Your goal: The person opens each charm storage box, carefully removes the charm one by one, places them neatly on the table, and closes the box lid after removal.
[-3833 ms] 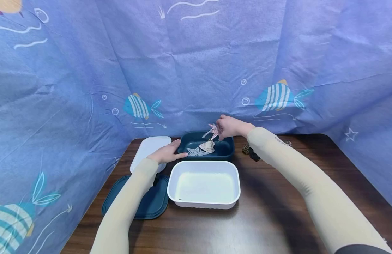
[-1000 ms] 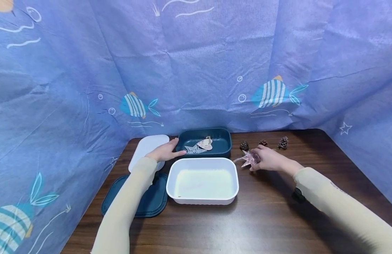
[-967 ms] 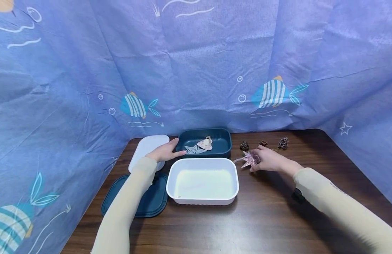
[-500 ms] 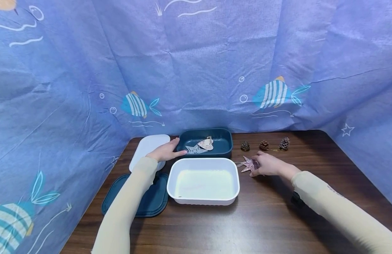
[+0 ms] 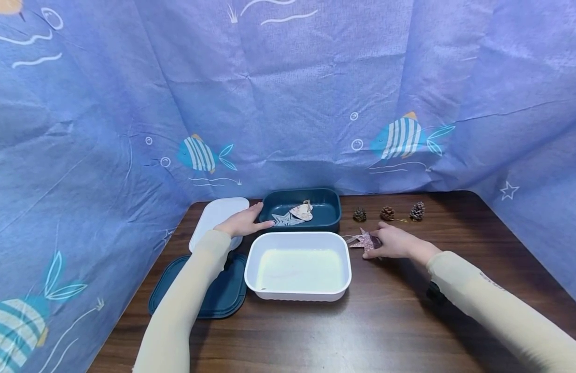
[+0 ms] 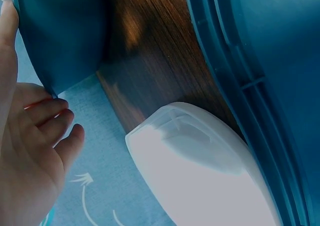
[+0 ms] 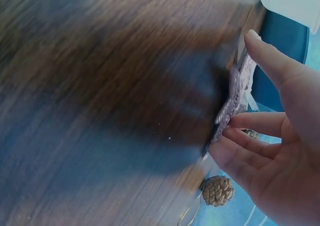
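Note:
In the head view my right hand (image 5: 397, 242) is low over the table, right of the white box (image 5: 298, 295). It pinches a pink glittery star ornament (image 5: 364, 241) with a pale ribbon. The right wrist view shows the star (image 7: 234, 103) nearly edge-on, between thumb and fingers, close to the wood. My left hand (image 5: 241, 221) holds the left front corner of the dark blue box (image 5: 327, 212), thumb along the rim and fingers bent outside, as seen in the left wrist view. A silvery star (image 5: 285, 220) and a pale patterned heart (image 5: 303, 211) lie inside that box.
Three pine cones stand in a row at the back right: one left (image 5: 360, 214), one middle (image 5: 387, 213), one right (image 5: 417, 211). On the left lie a white lid (image 5: 218, 215) and a dark blue lid (image 5: 227, 292). A blue fish-print cloth (image 5: 288, 103) hangs behind.
My right hand has carried the pink star out of the dark blue box, rightward and down to the tabletop. Lately the star has turned slightly in the fingers. My left hand stays put.

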Demonstrator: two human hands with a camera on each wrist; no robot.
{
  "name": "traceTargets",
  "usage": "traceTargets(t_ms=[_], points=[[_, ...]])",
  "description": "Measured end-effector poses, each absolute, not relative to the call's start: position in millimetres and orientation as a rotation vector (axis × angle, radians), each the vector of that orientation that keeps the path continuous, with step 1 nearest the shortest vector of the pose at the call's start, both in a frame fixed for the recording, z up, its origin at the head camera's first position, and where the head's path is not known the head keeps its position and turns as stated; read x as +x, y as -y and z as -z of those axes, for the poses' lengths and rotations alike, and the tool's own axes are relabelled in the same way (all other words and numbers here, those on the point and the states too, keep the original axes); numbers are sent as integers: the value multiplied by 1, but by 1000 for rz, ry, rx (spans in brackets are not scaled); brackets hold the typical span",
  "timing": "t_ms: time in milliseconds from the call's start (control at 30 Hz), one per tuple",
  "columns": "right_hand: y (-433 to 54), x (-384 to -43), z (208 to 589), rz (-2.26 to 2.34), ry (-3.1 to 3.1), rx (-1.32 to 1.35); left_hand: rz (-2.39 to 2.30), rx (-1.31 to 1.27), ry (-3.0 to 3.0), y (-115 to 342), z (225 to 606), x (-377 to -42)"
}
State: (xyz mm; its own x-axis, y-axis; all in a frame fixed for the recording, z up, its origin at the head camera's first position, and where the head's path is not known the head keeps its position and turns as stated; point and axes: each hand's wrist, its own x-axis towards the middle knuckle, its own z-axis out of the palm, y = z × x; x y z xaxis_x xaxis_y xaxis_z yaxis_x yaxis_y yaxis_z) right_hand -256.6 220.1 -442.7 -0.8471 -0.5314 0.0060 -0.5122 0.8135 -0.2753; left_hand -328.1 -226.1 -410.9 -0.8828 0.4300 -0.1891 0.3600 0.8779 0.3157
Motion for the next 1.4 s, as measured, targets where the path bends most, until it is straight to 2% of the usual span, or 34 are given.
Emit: traceTargets(t_ms=[1400], points=[[-209,-262,445,424,-3009,-843,-420,609,-2790,228,412,-330]])
